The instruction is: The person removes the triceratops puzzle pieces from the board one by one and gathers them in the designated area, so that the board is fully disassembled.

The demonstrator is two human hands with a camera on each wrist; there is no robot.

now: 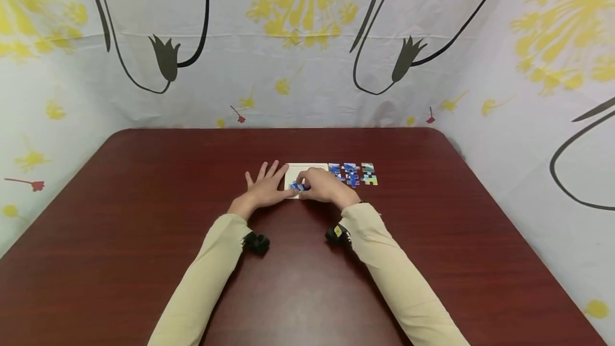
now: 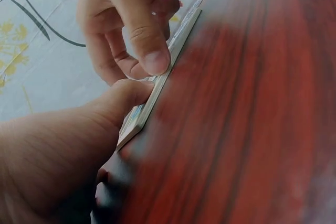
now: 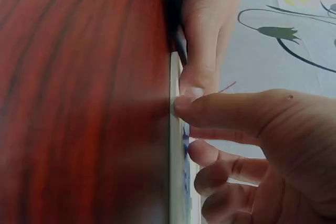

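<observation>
A white puzzle tray (image 1: 307, 165) lies on the dark red table, with blue jigsaw pieces (image 1: 297, 186) in its near left part. My left hand (image 1: 264, 191) rests with fingers spread at the tray's left side; its thumb (image 2: 137, 92) presses on the near left corner area. Over the tray, my right hand (image 1: 326, 185) bends its fingers and pinches a blue puzzle piece (image 3: 186, 130) beside the left thumb. The right thumb (image 3: 191, 107) lies at the tray's near edge. The fingers partly cover the piece, so its outline is hidden.
Several loose jigsaw pieces (image 1: 352, 179) lie right of the tray, and two greenish ones (image 1: 369, 179) stand slightly apart from them. The table (image 1: 158, 186) ends at a wall of patterned cloth (image 1: 307, 84). Black wrist cameras (image 1: 259, 244) hang below both cuffs.
</observation>
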